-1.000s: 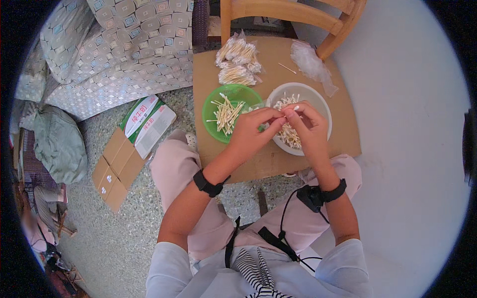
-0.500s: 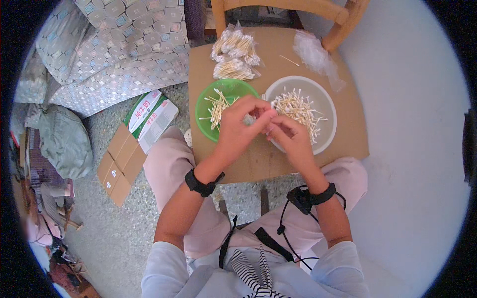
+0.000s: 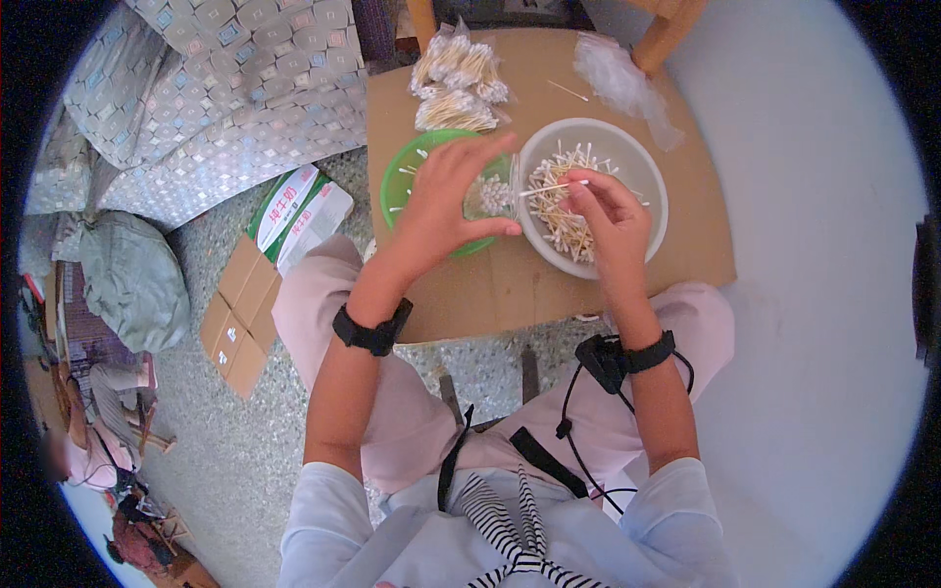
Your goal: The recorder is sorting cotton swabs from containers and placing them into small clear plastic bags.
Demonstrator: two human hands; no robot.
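My left hand (image 3: pixel 441 201) curves around a small clear plastic bag (image 3: pixel 513 186) with cotton swabs inside, their white tips (image 3: pixel 490 196) showing at its opening. Its thumb and index finger are spread wide at the bag's mouth; the other fingers are hidden. Between the thumb and fingertips of my right hand (image 3: pixel 618 216) is a single cotton swab (image 3: pixel 551 187), pointing left toward the bag. Beneath the right hand, a white bowl (image 3: pixel 659 211) holds a heap of loose swabs (image 3: pixel 564 230). A green bowl (image 3: pixel 390 186) with some swabs lies partly covered by my left hand.
Filled bags of swabs (image 3: pixel 456 83) lie at the back of the cardboard-covered chair seat (image 3: pixel 701 250). Empty plastic bags (image 3: pixel 618 78) and a lone swab (image 3: pixel 568 90) are at the back right. A flattened carton (image 3: pixel 245 304) lies on the floor; another person (image 3: pixel 93 446) sits at far left.
My hands have moved apart from their closed-together position. The left thumb and index finger have spread at the bag, and the right hand has shifted right, with a swab now showing in its pinch.
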